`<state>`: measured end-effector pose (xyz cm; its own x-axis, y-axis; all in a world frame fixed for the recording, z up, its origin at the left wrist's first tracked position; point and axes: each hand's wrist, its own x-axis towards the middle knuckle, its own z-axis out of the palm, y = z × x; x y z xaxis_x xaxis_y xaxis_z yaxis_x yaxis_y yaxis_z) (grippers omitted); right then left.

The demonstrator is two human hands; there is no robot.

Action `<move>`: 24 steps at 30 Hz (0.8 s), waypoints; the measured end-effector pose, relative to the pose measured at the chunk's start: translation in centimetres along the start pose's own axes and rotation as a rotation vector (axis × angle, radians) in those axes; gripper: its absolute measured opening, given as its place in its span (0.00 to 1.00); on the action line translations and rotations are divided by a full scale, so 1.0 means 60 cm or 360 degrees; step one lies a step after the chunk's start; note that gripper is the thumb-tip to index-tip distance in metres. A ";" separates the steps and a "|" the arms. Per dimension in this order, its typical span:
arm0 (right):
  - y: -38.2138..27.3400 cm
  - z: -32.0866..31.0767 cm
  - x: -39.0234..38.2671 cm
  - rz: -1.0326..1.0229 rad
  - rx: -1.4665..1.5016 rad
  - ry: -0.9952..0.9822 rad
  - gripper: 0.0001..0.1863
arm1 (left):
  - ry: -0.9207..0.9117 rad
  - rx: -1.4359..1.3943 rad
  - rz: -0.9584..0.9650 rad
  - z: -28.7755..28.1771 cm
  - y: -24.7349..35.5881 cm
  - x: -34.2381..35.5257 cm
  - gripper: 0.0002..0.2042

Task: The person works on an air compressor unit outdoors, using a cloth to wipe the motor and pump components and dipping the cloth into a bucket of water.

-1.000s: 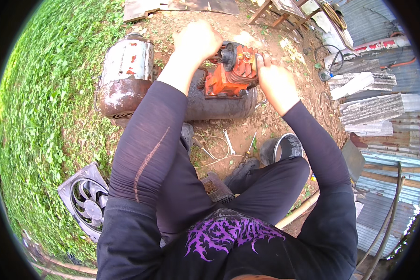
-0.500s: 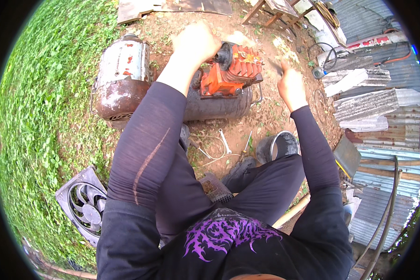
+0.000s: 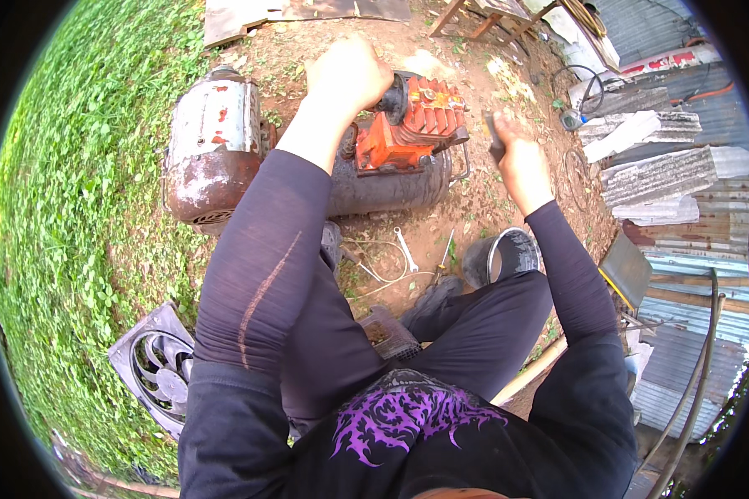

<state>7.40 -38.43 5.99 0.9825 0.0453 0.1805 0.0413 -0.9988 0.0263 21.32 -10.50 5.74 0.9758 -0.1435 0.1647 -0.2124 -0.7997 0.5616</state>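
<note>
An orange finned compressor pump (image 3: pixel 404 137) sits on a dark horizontal tank (image 3: pixel 399 187). My left hand (image 3: pixel 349 76) is closed at the pump's far left, its fingers against a black round part (image 3: pixel 396 101); the back of the hand hides most of the grip. To the right of the pump, apart from it, my right hand (image 3: pixel 523 162) is closed around a small dark, flat tool (image 3: pixel 496 137). Its exact kind is unclear.
Left of the pump stands a rusty white-and-brown motor-like cylinder (image 3: pixel 215 150). Nearer me lie a wrench (image 3: pixel 405 249), a screwdriver (image 3: pixel 447 249), a dark bucket (image 3: pixel 512 254) and a plastic crate (image 3: pixel 387 333). A fan (image 3: pixel 158 370) lies on grass; corrugated sheets (image 3: pixel 682 333) line the right.
My right hand has drawn slightly nearer to me and turned, so the dark tool shows more broadly. My left hand stays at the black part. The view has shifted slightly.
</note>
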 end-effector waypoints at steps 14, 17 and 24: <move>0.287 0.081 -0.136 0.0572 0.0844 0.0540 0.29 | -0.0413 0.0726 0.0723 0.047 0.154 -0.098 0.27; 0.476 0.223 -0.345 0.1174 0.0445 0.0229 0.24 | -0.0396 0.0750 0.0718 0.059 0.171 -0.098 0.29; 0.478 0.486 -0.496 0.1744 0.0366 -0.0904 0.14 | -0.0541 0.0491 0.0664 0.036 0.147 -0.070 0.29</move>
<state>-15.39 -68.96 -27.28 0.4575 -0.7665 -0.4507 -0.8706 -0.4893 -0.0516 15.47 -18.24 8.26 0.7862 -0.6175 0.0237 -0.6045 -0.7606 0.2366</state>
